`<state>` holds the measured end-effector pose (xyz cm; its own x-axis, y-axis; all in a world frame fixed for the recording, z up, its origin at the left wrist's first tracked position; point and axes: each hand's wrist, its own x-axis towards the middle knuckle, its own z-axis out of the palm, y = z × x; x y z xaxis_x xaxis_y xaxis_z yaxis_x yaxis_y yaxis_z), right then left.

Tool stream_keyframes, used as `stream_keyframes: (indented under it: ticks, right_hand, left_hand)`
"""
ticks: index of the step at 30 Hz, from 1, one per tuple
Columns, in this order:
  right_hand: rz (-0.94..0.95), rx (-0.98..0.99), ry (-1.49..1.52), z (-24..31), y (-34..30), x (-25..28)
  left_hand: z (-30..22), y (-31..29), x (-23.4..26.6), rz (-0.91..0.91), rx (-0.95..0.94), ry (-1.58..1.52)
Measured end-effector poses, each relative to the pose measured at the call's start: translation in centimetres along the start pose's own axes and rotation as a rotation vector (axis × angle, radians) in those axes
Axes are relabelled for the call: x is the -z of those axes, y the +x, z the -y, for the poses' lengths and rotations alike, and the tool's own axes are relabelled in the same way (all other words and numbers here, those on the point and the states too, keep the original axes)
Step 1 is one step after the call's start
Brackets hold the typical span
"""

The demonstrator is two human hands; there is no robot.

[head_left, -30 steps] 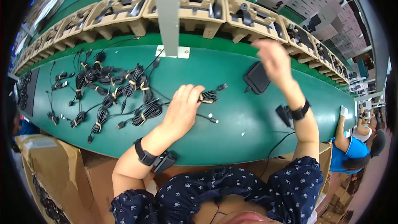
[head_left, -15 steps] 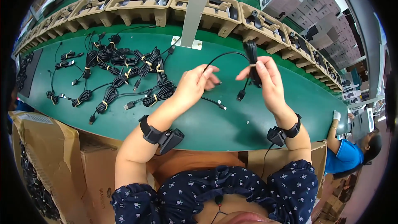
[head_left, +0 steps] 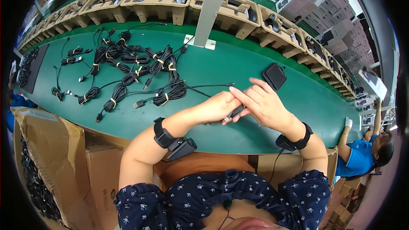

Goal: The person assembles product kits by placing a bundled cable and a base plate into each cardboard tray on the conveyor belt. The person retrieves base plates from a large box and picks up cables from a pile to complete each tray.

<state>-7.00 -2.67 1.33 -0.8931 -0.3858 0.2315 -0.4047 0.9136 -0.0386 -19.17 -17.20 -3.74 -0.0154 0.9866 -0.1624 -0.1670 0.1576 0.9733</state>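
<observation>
Your green table [head_left: 226, 68] spans most of the frame, and behind it a row of tan moulded trays [head_left: 155, 3] curves across the top. A heap of black cables [head_left: 130, 78], many coils tied with pale bands, spreads over the left half of the tabletop. Your two hands meet just right of centre: the left hand [head_left: 218, 105] has its fingers curled over a small coil, while the right hand [head_left: 265, 105] has its upper fingers stretched out against it; you cannot tell from here whether the right's lower fingers grip too. A black, rounded-square pad [head_left: 275, 76] lies on the table above your right hand. Between your hands sits the held cable bundle [head_left: 237, 111], which should be light, bendy and springy, its smooth jacket perhaps a little slippery; take it round the middle of the coil, sparing the plug, probably its most delicate part. The bundle looks dark and tightly folded, mostly covered by your fingers, with a small pale metal plug [head_left: 226, 119] poking out lower left.
</observation>
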Motion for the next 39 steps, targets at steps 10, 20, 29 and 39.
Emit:
stream_keyframes:
  ticks: [10,20,29,39]
  right_hand:
    - [-0.504,-0.623,-0.130,-8.4,-5.3,1.2]
    - [-0.452,-1.254,-0.520,-24.3,-10.3,6.5]
    - [0.055,-1.205,-0.676,-32.3,-11.1,6.5]
    - [-0.354,-1.323,-0.332,-39.2,-11.8,-1.4]
  left_hand:
    - [-2.7,-3.4,5.4,-1.011,0.016,1.549]
    - [-0.1,-3.7,7.6,-0.933,0.386,1.633]
    - [-0.2,-2.3,7.3,-0.877,0.082,1.446]
    - [-0.2,-2.5,8.2,-0.854,0.155,1.326]
